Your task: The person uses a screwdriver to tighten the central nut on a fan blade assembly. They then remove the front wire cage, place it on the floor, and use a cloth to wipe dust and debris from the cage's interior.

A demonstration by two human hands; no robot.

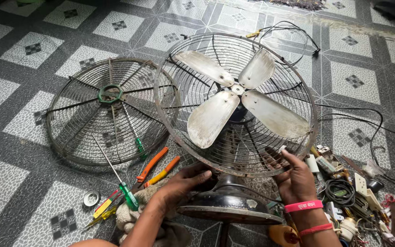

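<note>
- No package, sign or screen showed in the view.
- The only lettered thing was a pink wristband [303, 206] on the right wrist, a narrow strip with small dark print, above a plain red band [315, 229].

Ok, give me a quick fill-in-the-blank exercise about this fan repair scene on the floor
1. The fan has ____ metal blades.
2. The detached front grille lies on the tiled floor, to the ____ of the fan in the picture.
3. The right hand wears ____ wristbands.
4. The left hand rests on the fan's round ____.

Missing words: four; left; pink; base
</note>
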